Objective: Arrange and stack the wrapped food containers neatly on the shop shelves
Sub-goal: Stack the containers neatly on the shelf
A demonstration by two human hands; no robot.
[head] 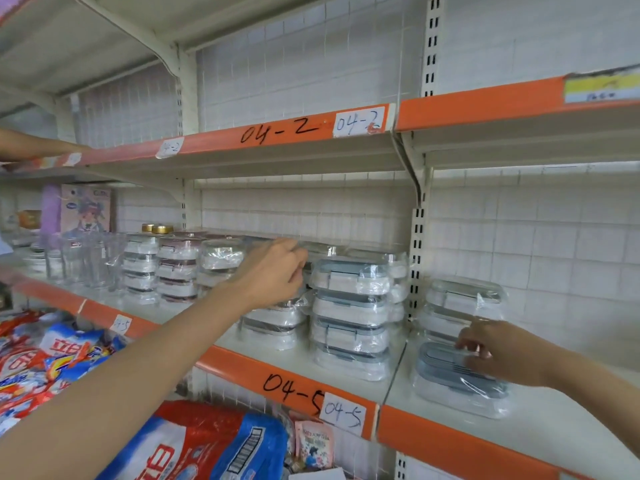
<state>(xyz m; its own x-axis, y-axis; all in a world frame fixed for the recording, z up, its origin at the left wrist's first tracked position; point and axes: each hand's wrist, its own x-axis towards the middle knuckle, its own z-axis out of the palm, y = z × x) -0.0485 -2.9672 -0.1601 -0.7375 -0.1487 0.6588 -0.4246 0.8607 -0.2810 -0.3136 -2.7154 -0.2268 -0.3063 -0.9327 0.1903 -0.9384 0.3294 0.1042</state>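
Up at the middle shelf [242, 362], whose orange edge strip is marked "04-5", the person works with both arms stretched forward. The left hand [273, 271] reaches in over a short stack of wrapped containers [273, 323], its fingers curled with the fingertips drawn together near the top of the tall stack [351, 317] just to its right; whether they actually pinch wrapping or a container cannot be told, since the hand's own back hides the contact. That tall stack is four blue-lidded containers high, each in clear film, standing squarely one on another. Behind it more wrapped containers sit against the tiled back wall [311, 209].

Across the upright post [417, 251], in the next bay, the right hand [498, 351] rests on a single blue-lidded container [457, 379] lying flat near the shelf front, with its fingers bent over the lid's far edge, grasping it. Just behind this one stands another small stack [464, 303] of clear-wrapped containers, touching or almost touching the hand.

Further left on the same shelf stand several stacks of maroon-trimmed containers [176, 268], then clear glass tumblers [83, 261] and a colourful printed box [86, 209]. Below the shelf lie red and blue detergent bags [207, 441]. The upper shelf [277, 133] is labelled "04-2", and another person's arm [34, 145] lies along its left end.
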